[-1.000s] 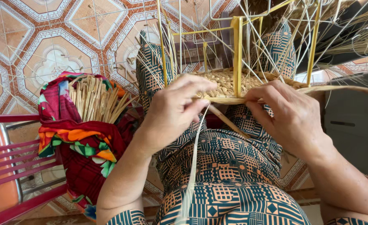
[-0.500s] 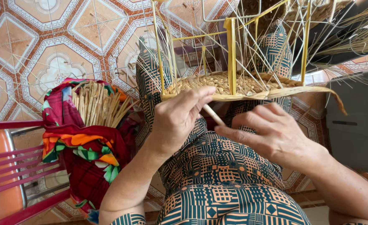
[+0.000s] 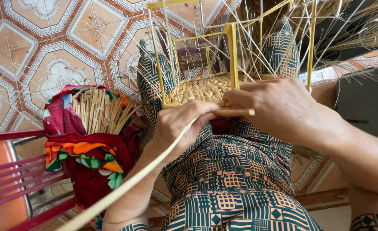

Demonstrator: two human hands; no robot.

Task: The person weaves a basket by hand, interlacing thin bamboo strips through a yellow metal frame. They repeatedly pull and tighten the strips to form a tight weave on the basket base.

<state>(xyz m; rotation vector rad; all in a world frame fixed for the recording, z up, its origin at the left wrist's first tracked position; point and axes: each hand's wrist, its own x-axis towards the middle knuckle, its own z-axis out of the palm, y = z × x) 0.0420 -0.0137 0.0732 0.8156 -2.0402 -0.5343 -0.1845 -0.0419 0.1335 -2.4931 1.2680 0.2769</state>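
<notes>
Two hands work at the near edge of a partly woven basket base [image 3: 204,89], which sits inside a yellow wire frame [image 3: 231,51] resting on the person's lap. The woven base lies at 12 o'clock from both hands, touching them at its near rim.

The left hand [image 3: 182,126] is closed around a long pale strand [image 3: 124,188]. The strand's long axis runs from 7 o'clock, low in the view near the left forearm, up to 1 o'clock, where it enters the left hand's grip just below the frame's lower bar. The free tail extends well beyond the elbow and out of view.

The right hand [image 3: 278,107] is closed on a short stick-like tool or stake [image 3: 236,112] lying along the near rim. Its long axis is close to horizontal, from 9 to 3 o'clock, with the pale cut end showing just right of the left hand's knuckles. Whether the right fingertips also pinch a weave strand cannot be told; they are hidden behind the hand.

The two hands are close together, almost touching, the left at 8 o'clock from the right. The left hand is the nearer to the strand's working end.

A bundle of cut strands [image 3: 97,111] stands in a red patterned cloth [image 3: 90,158] at 9 o'clock from the left hand, well apart, on a red chair [image 3: 13,171].
</notes>
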